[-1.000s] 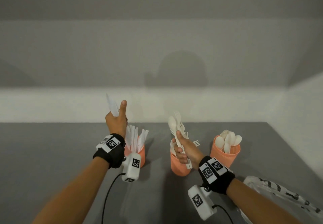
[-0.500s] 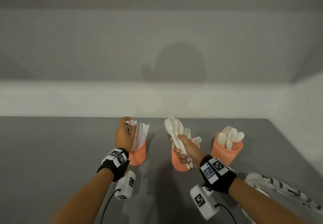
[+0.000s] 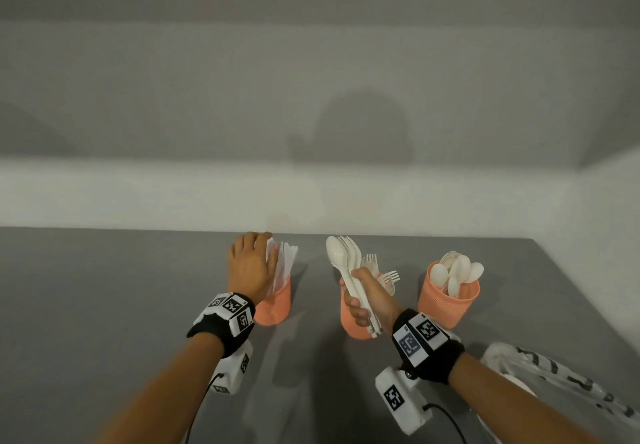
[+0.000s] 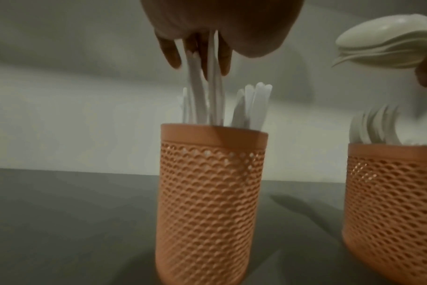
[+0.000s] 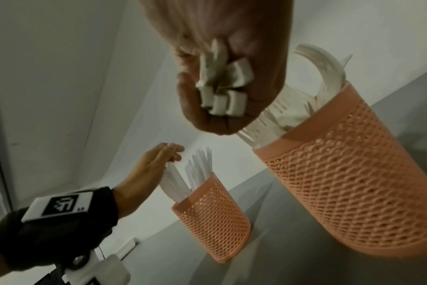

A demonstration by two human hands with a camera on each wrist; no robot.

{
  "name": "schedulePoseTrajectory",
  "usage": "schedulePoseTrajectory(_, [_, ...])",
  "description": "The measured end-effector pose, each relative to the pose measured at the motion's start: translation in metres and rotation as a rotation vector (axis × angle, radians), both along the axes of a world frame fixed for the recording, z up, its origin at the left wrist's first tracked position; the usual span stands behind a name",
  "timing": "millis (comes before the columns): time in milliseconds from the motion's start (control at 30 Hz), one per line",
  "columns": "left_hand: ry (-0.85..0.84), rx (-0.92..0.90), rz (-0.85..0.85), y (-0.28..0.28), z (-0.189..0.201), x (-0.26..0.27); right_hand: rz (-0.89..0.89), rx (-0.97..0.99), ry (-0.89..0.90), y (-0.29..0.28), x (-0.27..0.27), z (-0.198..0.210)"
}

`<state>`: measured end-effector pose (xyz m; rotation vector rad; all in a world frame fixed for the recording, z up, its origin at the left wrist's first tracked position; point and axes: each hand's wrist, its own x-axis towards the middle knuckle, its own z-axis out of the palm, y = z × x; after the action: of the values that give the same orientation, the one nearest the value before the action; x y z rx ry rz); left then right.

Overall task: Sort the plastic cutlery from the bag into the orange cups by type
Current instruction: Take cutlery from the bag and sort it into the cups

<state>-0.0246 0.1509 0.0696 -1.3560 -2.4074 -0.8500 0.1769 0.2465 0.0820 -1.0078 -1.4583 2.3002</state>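
Three orange mesh cups stand in a row on the grey table (image 3: 104, 305). The left cup (image 3: 277, 307) (image 4: 212, 192) holds white knives (image 3: 286, 263) (image 4: 255, 104). My left hand (image 3: 251, 263) (image 4: 197, 61) is over it, its straight fingers touching the tops of two taller knives. The middle cup (image 3: 353, 327) (image 5: 354, 183) holds forks (image 3: 389, 277). My right hand (image 3: 363, 296) (image 5: 219, 108) grips a bundle of a spoon and forks (image 3: 341, 262) (image 4: 388, 48) upright in front of that cup. The right cup (image 3: 446, 307) holds spoons (image 3: 457, 270).
The clear printed plastic bag (image 3: 554, 374) lies on the table at the lower right, beside my right forearm. A white wall (image 3: 311, 198) runs along the table's far edge close behind the cups, and another wall closes the right side.
My left hand came down from above with a knife and lowered it into the left cup; its fingers now lie straight on the knife tops. The right hand kept its bundle almost still.
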Motion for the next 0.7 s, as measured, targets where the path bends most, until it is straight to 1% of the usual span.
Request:
schedulePoseTrajectory(67, [0.025,0.087,0.01,0.002,0.011,0.008,-0.019,0.119,-0.015,-0.001,0.0,-0.001])
schedulePoseTrajectory(100, [0.008,0.15,-0.026,0.004,0.017,0.015,-0.032,0.181,-0.015,-0.002,0.0,-0.002])
schedulePoseTrajectory(133, [-0.058,0.215,-0.074,0.007,0.025,0.024,-0.051,0.233,-0.01,-0.003,-0.001,-0.003])
schedulePoseTrajectory(167, [-0.162,0.281,-0.125,0.01,0.032,0.034,-0.072,0.278,-0.002,-0.004,-0.001,-0.004])
schedulePoseTrajectory(233, [-0.425,0.373,-0.184,0.017,0.044,0.055,-0.112,0.37,0.014,-0.005,-0.002,-0.006])
schedulePoseTrajectory(300, [-0.682,0.348,-0.209,0.024,0.049,0.074,-0.148,0.446,0.024,-0.006,-0.002,-0.005])
schedulePoseTrajectory(333, [-0.772,0.313,-0.228,0.027,0.049,0.081,-0.165,0.466,0.031,-0.006,-0.001,-0.004])
schedulePoseTrajectory(367, [-0.827,0.279,-0.251,0.03,0.048,0.087,-0.178,0.477,0.037,-0.006,0.001,-0.004])
schedulePoseTrajectory(467, [-0.875,0.206,-0.285,0.038,0.043,0.098,-0.179,0.47,0.052,-0.004,0.006,-0.002])
schedulePoseTrajectory(567, [-0.9,0.235,-0.251,0.044,0.041,0.102,-0.164,0.422,0.069,-0.002,0.012,-0.001])
schedulePoseTrajectory(700, [-0.918,0.228,-0.228,0.047,0.039,0.099,-0.114,0.303,0.127,-0.001,0.017,0.0])
